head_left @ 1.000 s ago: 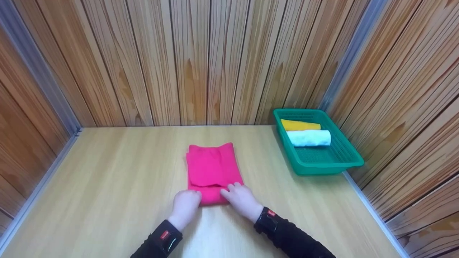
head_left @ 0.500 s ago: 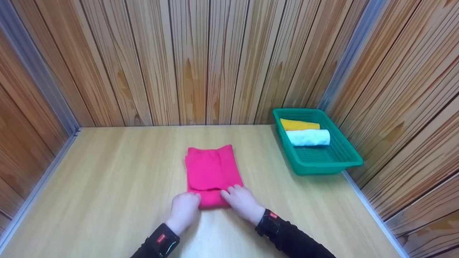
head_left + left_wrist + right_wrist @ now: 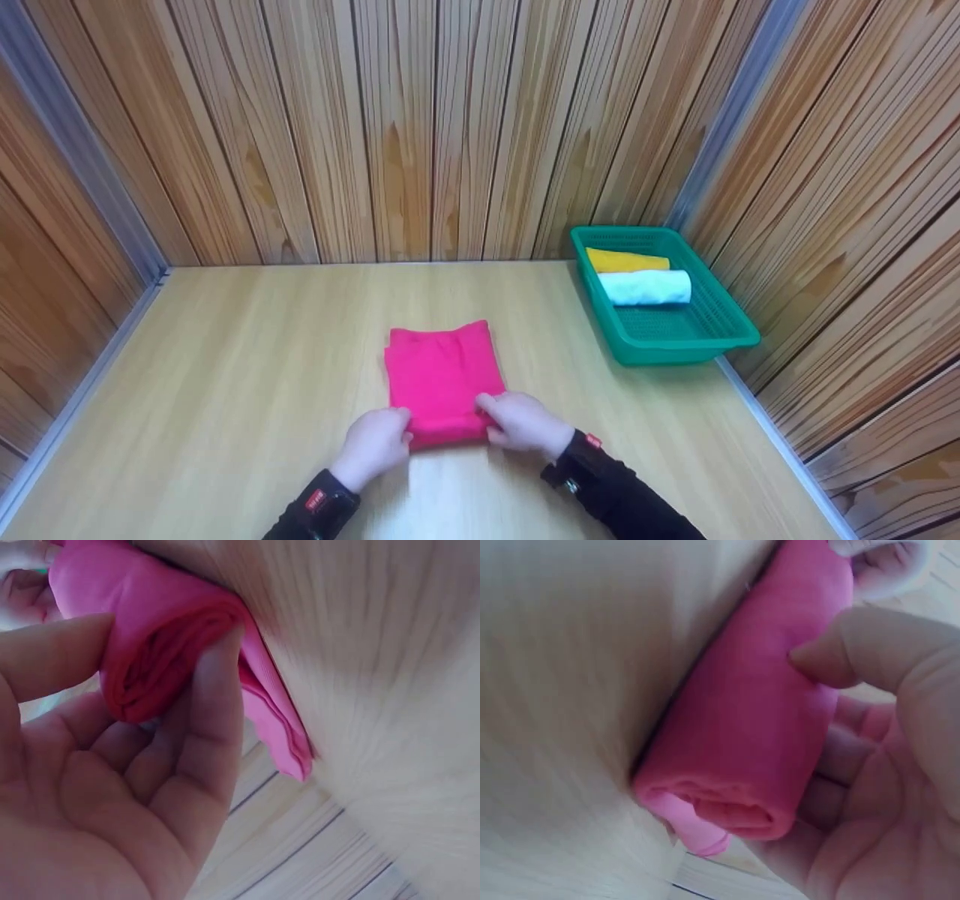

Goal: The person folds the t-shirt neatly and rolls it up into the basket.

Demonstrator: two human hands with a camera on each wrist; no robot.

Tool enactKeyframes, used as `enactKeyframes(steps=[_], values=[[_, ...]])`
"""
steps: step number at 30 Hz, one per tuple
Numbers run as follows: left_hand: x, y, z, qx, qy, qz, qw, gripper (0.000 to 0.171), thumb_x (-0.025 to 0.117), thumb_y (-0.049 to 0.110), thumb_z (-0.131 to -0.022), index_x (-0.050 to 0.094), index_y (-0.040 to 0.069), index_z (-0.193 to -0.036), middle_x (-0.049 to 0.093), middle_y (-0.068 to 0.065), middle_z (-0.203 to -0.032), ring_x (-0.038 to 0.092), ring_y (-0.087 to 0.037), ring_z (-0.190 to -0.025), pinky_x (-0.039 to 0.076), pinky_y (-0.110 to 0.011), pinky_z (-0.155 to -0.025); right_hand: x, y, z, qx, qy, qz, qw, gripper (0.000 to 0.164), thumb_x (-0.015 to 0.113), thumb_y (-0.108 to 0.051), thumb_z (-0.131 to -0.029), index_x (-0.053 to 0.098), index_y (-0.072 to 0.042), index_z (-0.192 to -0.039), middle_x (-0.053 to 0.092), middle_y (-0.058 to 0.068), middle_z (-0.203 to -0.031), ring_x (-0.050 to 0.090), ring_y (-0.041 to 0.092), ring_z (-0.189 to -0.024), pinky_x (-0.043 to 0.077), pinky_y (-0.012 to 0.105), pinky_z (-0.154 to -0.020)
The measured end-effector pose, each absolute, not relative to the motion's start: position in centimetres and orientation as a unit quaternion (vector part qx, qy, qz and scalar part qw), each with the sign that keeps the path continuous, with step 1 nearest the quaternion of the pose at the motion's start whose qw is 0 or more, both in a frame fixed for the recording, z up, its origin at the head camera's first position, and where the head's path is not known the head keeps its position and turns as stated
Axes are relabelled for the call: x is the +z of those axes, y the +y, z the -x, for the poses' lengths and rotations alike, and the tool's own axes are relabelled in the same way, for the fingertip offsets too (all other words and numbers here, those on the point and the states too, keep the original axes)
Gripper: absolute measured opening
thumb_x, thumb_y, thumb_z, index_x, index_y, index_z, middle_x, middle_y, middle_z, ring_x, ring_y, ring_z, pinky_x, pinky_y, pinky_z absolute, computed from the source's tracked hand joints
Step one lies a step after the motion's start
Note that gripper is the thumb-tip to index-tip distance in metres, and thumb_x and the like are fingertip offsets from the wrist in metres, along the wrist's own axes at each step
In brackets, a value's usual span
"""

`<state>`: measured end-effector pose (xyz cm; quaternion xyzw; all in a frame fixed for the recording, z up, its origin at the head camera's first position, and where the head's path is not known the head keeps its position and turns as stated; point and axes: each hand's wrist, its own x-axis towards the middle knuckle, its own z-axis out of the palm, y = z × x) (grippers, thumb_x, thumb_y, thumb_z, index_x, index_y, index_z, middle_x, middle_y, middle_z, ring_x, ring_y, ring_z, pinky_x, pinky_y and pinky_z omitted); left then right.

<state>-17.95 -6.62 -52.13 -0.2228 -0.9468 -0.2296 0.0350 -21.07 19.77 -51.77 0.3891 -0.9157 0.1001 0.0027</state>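
A bright pink cloth (image 3: pixel 444 371) lies folded on the table, its near end wound into a thick roll. My left hand (image 3: pixel 373 442) grips the left end of that roll. In the left wrist view the thumb lies on one side of the roll (image 3: pixel 150 592) and the fingers on the other, with the coiled layers showing between. At the right end, my right hand (image 3: pixel 529 422) holds the roll too. Its thumb presses on the outside of the pink cloth (image 3: pixel 731 712) in the right wrist view, fingers curving behind; some fingertips are hidden.
A green plastic basket (image 3: pixel 694 346) stands at the back right, near the wooden side wall (image 3: pixel 847 247). Inside it are a rolled white cloth (image 3: pixel 646 288) and a yellow cloth (image 3: pixel 626 261). A wooden back wall (image 3: pixel 412 135) closes off the far table edge.
The near end of the pink cloth has been turned over into a fatter roll, covering the earlier visible flap edge. The cloth's far edge has come closer, and both hands have shifted slightly outward.
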Motion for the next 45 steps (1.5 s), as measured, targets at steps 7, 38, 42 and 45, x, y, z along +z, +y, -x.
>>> enactKeyframes(steps=[7, 38, 42, 45], values=[[-52.4, -7.3, 20.1, -0.318, -0.932, 0.174, -0.009, 0.022, 0.074, 0.004, -0.084, 0.052, 0.005, -0.086, 0.048, -0.001, -0.071, 0.050, -0.019, -0.066, 0.046, -0.040, -0.064, -51.2, 19.2, 23.4, 0.103, -0.932, -0.345, -0.052, 0.017, 0.068, -0.011, -0.091, 0.064, -0.007, -0.108, 0.057, 0.000, -0.086, 0.055, 0.014, -0.078, 0.051, 0.029, -0.075], [-52.4, -6.2, 20.6, -0.193, -0.955, 0.208, 0.086, 0.024, 0.080, 0.003, -0.077, 0.056, 0.004, -0.080, 0.056, -0.008, -0.074, 0.060, -0.032, -0.072, 0.051, -0.045, -0.065, -52.0, 19.2, 23.6, 0.103, -0.948, -0.302, -0.022, 0.019, 0.068, -0.019, -0.095, 0.069, -0.009, -0.111, 0.064, 0.001, -0.095, 0.062, 0.019, -0.091, 0.052, 0.033, -0.083], [-52.6, -6.3, 20.4, -0.191, -0.951, 0.218, 0.108, 0.025, 0.080, 0.003, -0.076, 0.056, 0.005, -0.079, 0.055, -0.008, -0.073, 0.060, -0.031, -0.072, 0.050, -0.045, -0.063, -52.0, 19.2, 23.2, 0.084, -0.945, -0.315, 0.028, 0.019, 0.071, -0.018, -0.092, 0.067, -0.011, -0.109, 0.063, 0.001, -0.095, 0.062, 0.019, -0.090, 0.052, 0.033, -0.080], [-52.7, -6.4, 20.2, -0.180, -0.943, 0.236, 0.152, 0.028, 0.081, 0.000, -0.072, 0.054, 0.006, -0.077, 0.053, -0.007, -0.074, 0.057, -0.029, -0.070, 0.048, -0.043, -0.061, -52.0, 19.1, 22.9, 0.065, -0.934, -0.338, 0.093, 0.021, 0.076, -0.016, -0.087, 0.066, -0.013, -0.106, 0.060, 0.001, -0.094, 0.059, 0.019, -0.088, 0.052, 0.032, -0.076]])
